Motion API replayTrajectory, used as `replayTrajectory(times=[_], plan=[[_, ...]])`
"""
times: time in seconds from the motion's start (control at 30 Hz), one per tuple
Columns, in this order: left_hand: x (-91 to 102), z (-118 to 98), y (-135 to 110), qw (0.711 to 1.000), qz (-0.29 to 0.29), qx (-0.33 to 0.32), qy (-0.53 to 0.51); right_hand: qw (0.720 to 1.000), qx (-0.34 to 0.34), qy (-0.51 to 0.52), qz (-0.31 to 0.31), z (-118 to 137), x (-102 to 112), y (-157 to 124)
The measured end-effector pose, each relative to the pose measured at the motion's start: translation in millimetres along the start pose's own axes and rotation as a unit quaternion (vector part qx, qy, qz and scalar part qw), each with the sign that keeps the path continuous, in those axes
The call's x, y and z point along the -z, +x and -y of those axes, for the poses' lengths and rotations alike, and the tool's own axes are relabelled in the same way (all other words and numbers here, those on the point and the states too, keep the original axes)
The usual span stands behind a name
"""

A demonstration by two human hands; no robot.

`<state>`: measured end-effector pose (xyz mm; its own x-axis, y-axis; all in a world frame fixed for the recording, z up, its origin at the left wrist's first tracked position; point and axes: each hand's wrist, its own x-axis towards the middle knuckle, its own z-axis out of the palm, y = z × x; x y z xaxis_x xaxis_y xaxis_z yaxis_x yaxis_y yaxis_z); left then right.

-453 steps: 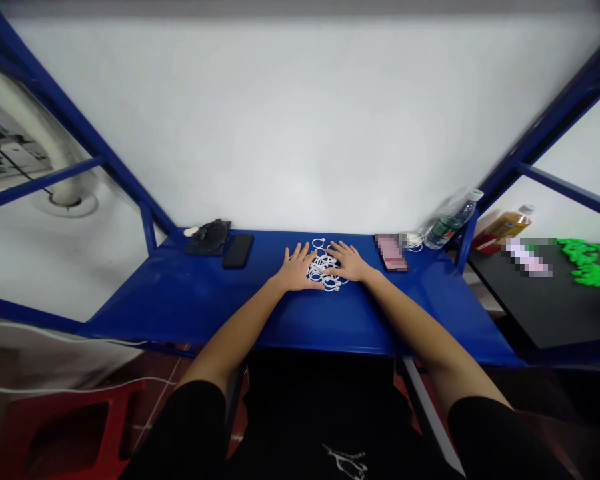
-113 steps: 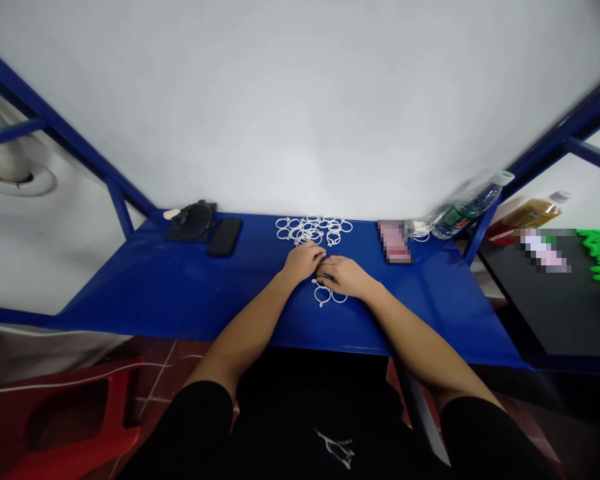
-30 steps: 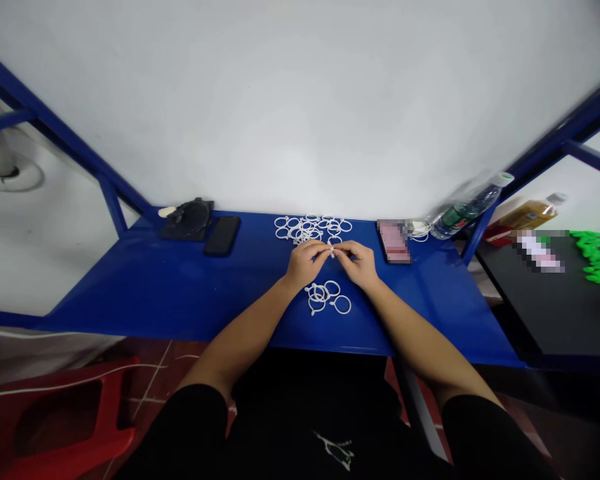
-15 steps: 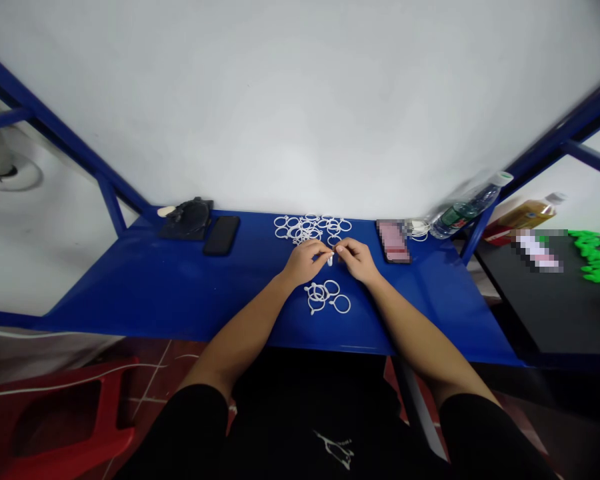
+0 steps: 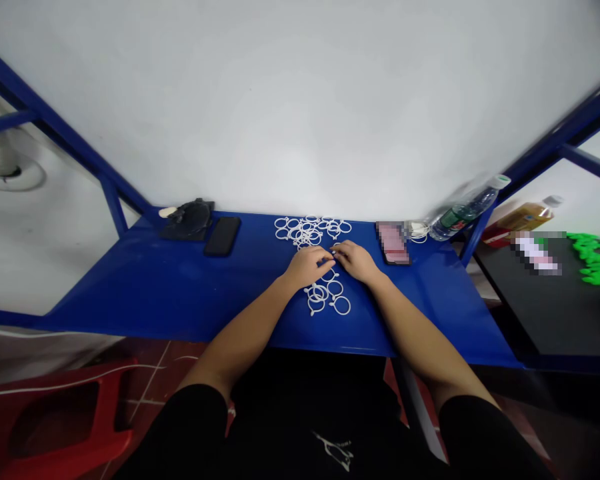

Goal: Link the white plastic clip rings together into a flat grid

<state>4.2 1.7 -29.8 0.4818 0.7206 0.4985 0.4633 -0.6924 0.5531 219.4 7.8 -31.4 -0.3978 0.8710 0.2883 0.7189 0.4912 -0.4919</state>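
The two hands were near each other over the blue table [image 5: 190, 293], not clasped. The left hand [image 5: 307, 267] had its thumb and forefinger slightly parted, a ring [image 5: 333, 278] lying partly behind its fingertips. The right hand [image 5: 354, 261] had its fingers bent down beside a bit of white at their tips (whether it was gripping that bit, I could not tell).

The white rings lay in two groups. The far rings [image 5: 305, 235] overlapped in a loose heap near the wall [image 5: 300, 113], beyond the hands; the near rings [image 5: 319, 294] lay between the forearms, several overlapping and one a little to the right, by itself.

Left of the far heap, a black phone [image 5: 223, 236] lay flat, just beside a dark bag [image 5: 194, 220]. To the right were a pink-screened phone [image 5: 394, 244], a white cable [image 5: 420, 233] and a clear bottle [image 5: 464, 217], tilted. A red stool [image 5: 107, 413] stood below on the left.
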Motion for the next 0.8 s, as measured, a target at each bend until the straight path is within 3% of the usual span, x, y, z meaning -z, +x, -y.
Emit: replayTrajectory(times=[0.1, 0.2, 0.43, 0.67, 0.8], plan=[[1.2, 6, 3, 0.997, -0.051, 0.053, 0.015, 0.990, -0.011, 0.119, -0.078, 5, -1, -1], [1.3, 7, 4, 0.996, -0.088, 0.029, 0.016, 0.973, -0.026, 0.196, -0.121, 14, -2, -3], [2.2, 2, 3, 0.989, -0.142, -0.041, 0.018, 0.964, 0.020, 0.227, -0.138, 24, 0, -5], [1.9, 0, 2, 0.989, -0.132, -0.064, 0.004, 0.946, 0.015, 0.305, -0.111, 28, 2, -4], [1.2, 3, 3, 0.992, -0.105, -0.075, -0.002, 0.955, -0.002, 0.282, -0.091, 27, 7, -4]])
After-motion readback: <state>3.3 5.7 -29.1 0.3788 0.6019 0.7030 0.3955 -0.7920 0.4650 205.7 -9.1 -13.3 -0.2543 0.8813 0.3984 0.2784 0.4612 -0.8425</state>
